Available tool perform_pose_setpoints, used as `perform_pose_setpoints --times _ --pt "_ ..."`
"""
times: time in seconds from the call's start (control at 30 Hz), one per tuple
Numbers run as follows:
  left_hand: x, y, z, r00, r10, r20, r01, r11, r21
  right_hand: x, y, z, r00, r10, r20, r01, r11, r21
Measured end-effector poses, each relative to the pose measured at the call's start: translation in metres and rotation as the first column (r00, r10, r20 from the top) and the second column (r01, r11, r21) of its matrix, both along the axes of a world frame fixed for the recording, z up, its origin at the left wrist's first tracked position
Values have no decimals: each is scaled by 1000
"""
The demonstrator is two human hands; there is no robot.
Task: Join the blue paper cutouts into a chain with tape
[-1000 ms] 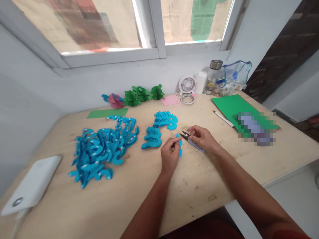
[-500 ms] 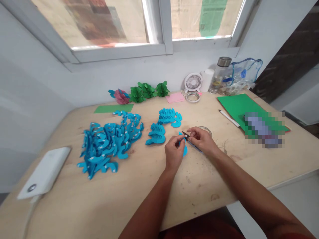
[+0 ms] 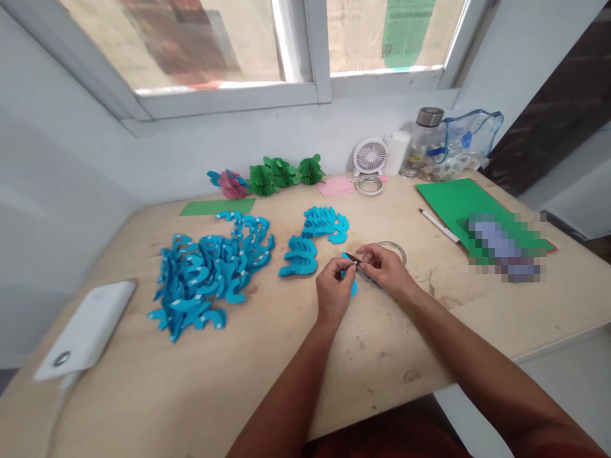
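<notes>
My left hand [image 3: 333, 287] is closed in a pinch on a blue paper piece [image 3: 354, 289], whose lower curve shows beyond the fingers. My right hand [image 3: 386, 267] is closed around a slim craft knife [image 3: 352, 258] with a dark pointed blade and a bluish handle. The blade tip lies over the upper part of the paper, beside my left fingertips. A tiny white bit shows where the fingers of both hands meet. Two stacks of curved blue paper pieces, a nearer stack [image 3: 300, 257] and a farther stack [image 3: 325, 222], lie just beyond my left hand.
A large heap of blue paper pieces [image 3: 205, 273] with white patches covers the left. A tape roll [image 3: 405, 252] lies behind my right hand. Farther back stand green paper shapes [image 3: 281, 173], a fan [image 3: 371, 157] and a bottle [image 3: 420, 143]. A power bank [image 3: 88, 331] lies far left.
The knife tip has shifted slightly left over the paper piece. The white bit seen on the blade before now shows between the fingertips. Both hands stay in nearly the same place.
</notes>
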State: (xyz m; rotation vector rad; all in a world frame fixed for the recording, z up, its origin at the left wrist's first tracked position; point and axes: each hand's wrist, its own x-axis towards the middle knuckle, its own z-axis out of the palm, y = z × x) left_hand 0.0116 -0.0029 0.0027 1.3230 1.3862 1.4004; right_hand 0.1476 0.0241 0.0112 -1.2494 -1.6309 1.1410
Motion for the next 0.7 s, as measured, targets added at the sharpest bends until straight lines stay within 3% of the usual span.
perform_pose_setpoints --times 0.3,0.47,0.57,0.7 --pt "0 0 5 999 5 -37 -4 1000 27 -1 0 0 999 -25 27 25 1000 5" --pt "0 1 5 998 22 67 -22 1000 1 12 7 0 985 -112 131 101 991 88" --pt "0 1 3 978 -2 208 19 997 -80 25 11 4 936 -219 276 177 970 166" --pt "0 0 4 925 -11 381 85 980 -178 36 13 12 785 -407 467 246 897 368"
